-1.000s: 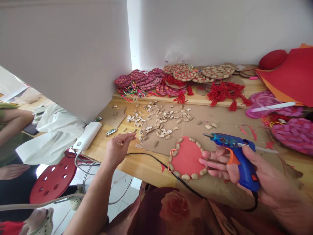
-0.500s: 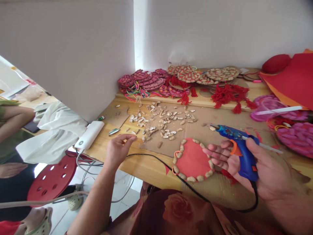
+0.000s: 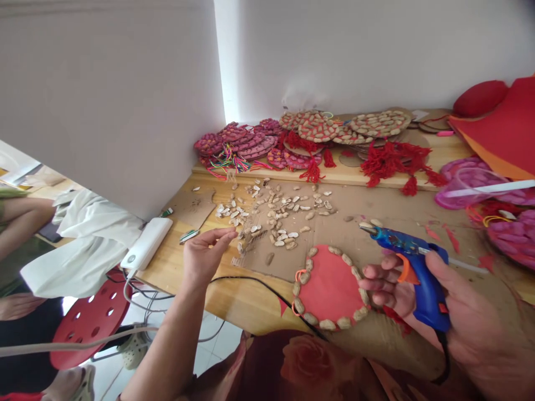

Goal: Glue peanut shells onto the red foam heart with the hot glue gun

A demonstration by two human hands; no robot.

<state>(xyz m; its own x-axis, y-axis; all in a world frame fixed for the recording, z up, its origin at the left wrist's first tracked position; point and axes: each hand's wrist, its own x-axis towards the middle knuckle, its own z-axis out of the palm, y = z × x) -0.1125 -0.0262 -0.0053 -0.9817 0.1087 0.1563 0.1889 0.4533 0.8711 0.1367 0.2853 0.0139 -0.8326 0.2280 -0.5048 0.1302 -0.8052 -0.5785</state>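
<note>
My right hand (image 3: 430, 289) grips a blue hot glue gun (image 3: 412, 262), its nozzle pointing left, level above the cardboard sheet (image 3: 376, 217). Just left of that hand lies a red felt disc (image 3: 328, 287) ringed with peanut shells, an orange loop at its left edge. My left hand (image 3: 204, 253) hovers over the table's left part, fingers pinched together near the loose peanut shells (image 3: 273, 214); whether it holds a shell I cannot make out. The gun's black cord (image 3: 259, 284) runs across the wooden table edge.
Finished shell discs with red tassels (image 3: 334, 131) and pink ones (image 3: 238, 142) are piled at the back by the wall. Red felt sheets (image 3: 505, 131) and pink discs (image 3: 514, 234) lie right. A white power strip (image 3: 146, 242) sits left; another person's arm (image 3: 20, 214) and a red stool (image 3: 90, 320) beyond.
The view shifted slightly. My right hand with the glue gun stayed beside the red disc, its fingers curled in a little more. My left hand kept its pinch near the shells.
</note>
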